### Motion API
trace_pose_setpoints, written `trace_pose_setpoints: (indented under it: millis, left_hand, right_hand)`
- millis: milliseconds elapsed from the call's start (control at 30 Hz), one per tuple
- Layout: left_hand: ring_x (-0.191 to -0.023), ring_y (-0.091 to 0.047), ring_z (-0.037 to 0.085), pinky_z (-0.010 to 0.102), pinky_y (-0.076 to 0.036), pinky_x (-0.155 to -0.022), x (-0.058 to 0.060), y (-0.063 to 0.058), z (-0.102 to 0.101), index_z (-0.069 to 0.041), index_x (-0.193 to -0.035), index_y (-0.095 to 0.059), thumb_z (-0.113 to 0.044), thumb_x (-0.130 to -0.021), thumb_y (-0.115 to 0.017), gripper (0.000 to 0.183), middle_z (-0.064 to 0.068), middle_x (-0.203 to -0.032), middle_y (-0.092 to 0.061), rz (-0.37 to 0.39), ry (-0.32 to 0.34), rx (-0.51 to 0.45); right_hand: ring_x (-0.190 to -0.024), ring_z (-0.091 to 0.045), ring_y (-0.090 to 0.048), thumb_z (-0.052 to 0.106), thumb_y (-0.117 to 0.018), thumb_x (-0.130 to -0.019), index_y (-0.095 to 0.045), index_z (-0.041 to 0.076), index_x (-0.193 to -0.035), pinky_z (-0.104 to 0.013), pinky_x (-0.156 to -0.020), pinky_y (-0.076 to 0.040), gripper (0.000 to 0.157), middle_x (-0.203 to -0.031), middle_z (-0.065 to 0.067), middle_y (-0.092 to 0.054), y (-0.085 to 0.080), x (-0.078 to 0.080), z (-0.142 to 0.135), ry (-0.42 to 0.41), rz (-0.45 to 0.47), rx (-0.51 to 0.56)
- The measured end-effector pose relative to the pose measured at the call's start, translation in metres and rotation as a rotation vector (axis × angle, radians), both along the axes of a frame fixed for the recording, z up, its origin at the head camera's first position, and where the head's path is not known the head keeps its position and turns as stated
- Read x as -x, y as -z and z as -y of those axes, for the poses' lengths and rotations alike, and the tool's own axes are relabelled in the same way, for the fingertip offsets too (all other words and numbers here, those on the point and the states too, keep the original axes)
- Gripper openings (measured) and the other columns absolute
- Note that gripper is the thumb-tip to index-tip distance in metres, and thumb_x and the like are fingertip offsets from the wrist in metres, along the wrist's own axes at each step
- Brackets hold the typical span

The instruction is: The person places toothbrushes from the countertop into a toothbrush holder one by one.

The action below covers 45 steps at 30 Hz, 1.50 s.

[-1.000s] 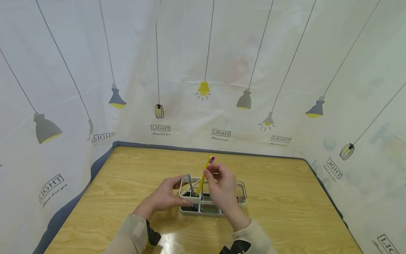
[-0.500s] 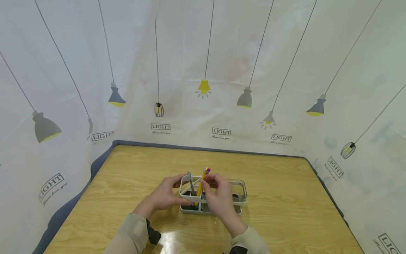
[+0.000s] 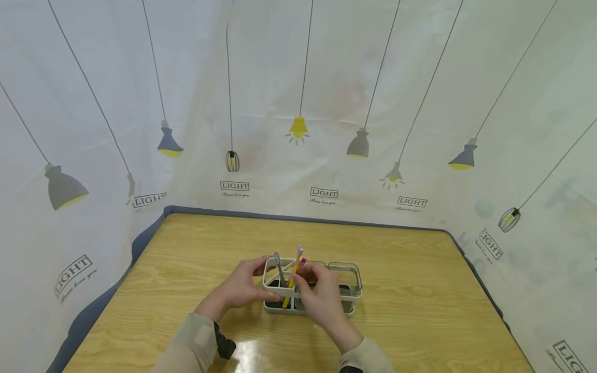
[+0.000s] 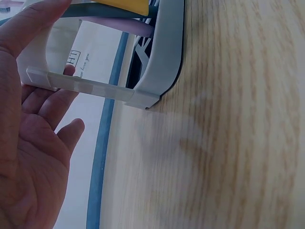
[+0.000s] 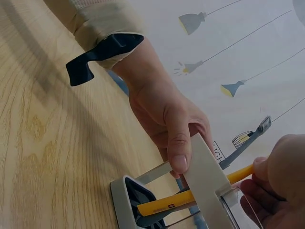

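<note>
A white toothbrush holder (image 3: 351, 298) with divided compartments stands on the table. My left hand (image 3: 242, 285) grips its left end, thumb at the front and fingers behind. My right hand (image 3: 322, 295) pinches a yellow toothbrush (image 5: 167, 205) with purple bristles, just above the holder's top rim (image 5: 205, 176). Its handle passes down through a left compartment, the lower end near the dark base. A grey toothbrush (image 5: 243, 145) leans in the holder at the left. Behind the yellow one shows a pale lilac toothbrush (image 4: 119, 26). The right hand hides the holder's middle.
Wood-grain table (image 3: 420, 290) surrounds the holder. A white sheet printed with lamps (image 3: 298, 127) hangs behind and at both sides, with a dark blue border along the table's far edge. Clear-walled sections form the right part of the holder.
My right hand has moved down and slightly left, lowering the yellow toothbrush into the holder. The lilac toothbrush's head now shows more clearly behind it. My left hand stays put.
</note>
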<state>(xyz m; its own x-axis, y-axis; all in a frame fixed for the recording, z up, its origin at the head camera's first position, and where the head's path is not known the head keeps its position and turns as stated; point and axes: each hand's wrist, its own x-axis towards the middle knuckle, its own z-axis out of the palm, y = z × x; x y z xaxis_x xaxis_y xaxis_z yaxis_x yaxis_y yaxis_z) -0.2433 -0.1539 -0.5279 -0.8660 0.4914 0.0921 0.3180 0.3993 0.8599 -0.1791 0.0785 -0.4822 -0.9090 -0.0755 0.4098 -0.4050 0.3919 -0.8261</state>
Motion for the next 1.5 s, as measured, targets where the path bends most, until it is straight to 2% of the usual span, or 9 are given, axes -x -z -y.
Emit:
trace_pose_setpoints:
  millis: [200,300,633,867,1033,1133,1333,1500]
  left_hand:
    - [-0.136,-0.057,0.027,0.057,-0.044,-0.113,0.001,0.000,-0.001,-0.019,-0.155,-0.054,-0.042,-0.076,-0.098,0.094,-0.005,-0.148,-0.061,-0.009,0.019,-0.011]
    - [-0.136,-0.057,0.027,0.057,-0.043,-0.113,0.001,0.001,0.000,-0.020,-0.155,-0.054,-0.042,-0.076,-0.098,0.093,-0.004,-0.148,-0.061,-0.001,0.020,-0.017]
    - [-0.136,-0.058,0.028,0.058,-0.043,-0.113,0.002,0.003,0.000,-0.021,-0.155,-0.054,-0.044,-0.075,-0.098,0.094,-0.002,-0.148,-0.061,0.006,0.005,0.000]
    - [-0.134,-0.059,0.027,0.058,-0.044,-0.112,0.004,0.004,0.000,-0.021,-0.156,-0.053,-0.046,-0.075,-0.098,0.096,-0.002,-0.147,-0.062,0.013,0.000,0.013]
    - [-0.134,-0.059,0.029,0.058,-0.044,-0.112,0.005,0.003,0.000,-0.014,-0.158,-0.050,-0.044,-0.075,-0.098,0.101,0.001,-0.147,-0.061,0.024,-0.002,0.015]
    - [-0.134,-0.059,0.032,0.059,-0.044,-0.112,0.006,0.004,0.000,-0.010,-0.159,-0.048,-0.042,-0.076,-0.098,0.102,0.003,-0.148,-0.061,0.028,0.006,0.004]
    - [-0.134,-0.058,0.035,0.060,-0.043,-0.112,0.009,0.005,0.000,-0.009,-0.159,-0.048,-0.038,-0.077,-0.098,0.101,0.007,-0.147,-0.061,0.024,0.011,-0.007]
    - [-0.135,-0.057,0.035,0.061,-0.043,-0.112,0.012,0.006,0.001,-0.009,-0.159,-0.047,-0.039,-0.076,-0.098,0.102,0.008,-0.149,-0.060,0.015,-0.001,-0.003]
  right_hand:
    - [-0.083,-0.016,-0.070,-0.005,-0.079,-0.092,-0.073,0.005,-0.097,-0.031,-0.075,-0.060,0.012,-0.095,-0.007,-0.074,0.004,0.001,-0.002,-0.029,-0.035,-0.051]
    - [-0.084,-0.014,-0.071,-0.003,-0.080,-0.092,-0.074,0.005,-0.098,-0.030,-0.075,-0.061,0.013,-0.097,-0.005,-0.074,0.005,0.001,-0.004,-0.025,-0.027,-0.062]
    - [-0.085,-0.014,-0.070,0.002,-0.080,-0.095,-0.076,0.009,-0.097,-0.030,-0.075,-0.059,0.008,-0.094,0.001,-0.074,-0.001,0.000,-0.015,0.072,0.020,-0.089]
    - [-0.084,-0.015,-0.069,0.001,-0.079,-0.095,-0.074,0.009,-0.097,-0.028,-0.073,-0.057,0.010,-0.094,0.001,-0.073,-0.002,-0.001,-0.024,0.100,0.025,-0.059]
    - [-0.083,-0.014,-0.069,-0.001,-0.079,-0.094,-0.075,0.007,-0.097,-0.028,-0.072,-0.058,0.010,-0.092,0.001,-0.073,-0.002,0.000,-0.028,0.107,0.002,-0.041]
    - [-0.083,-0.014,-0.070,-0.002,-0.079,-0.094,-0.075,0.007,-0.096,-0.030,-0.072,-0.059,0.010,-0.091,0.001,-0.073,-0.002,0.002,-0.030,0.115,-0.003,-0.031]
    - [-0.084,-0.020,-0.072,-0.003,-0.078,-0.094,-0.075,0.005,-0.096,-0.036,-0.077,-0.061,0.008,-0.092,-0.006,-0.074,-0.005,0.004,-0.036,0.135,-0.054,-0.003]
    - [-0.084,-0.022,-0.072,-0.004,-0.078,-0.093,-0.075,0.003,-0.096,-0.031,-0.077,-0.061,0.009,-0.092,-0.007,-0.075,-0.007,0.007,-0.045,0.153,-0.062,0.031]
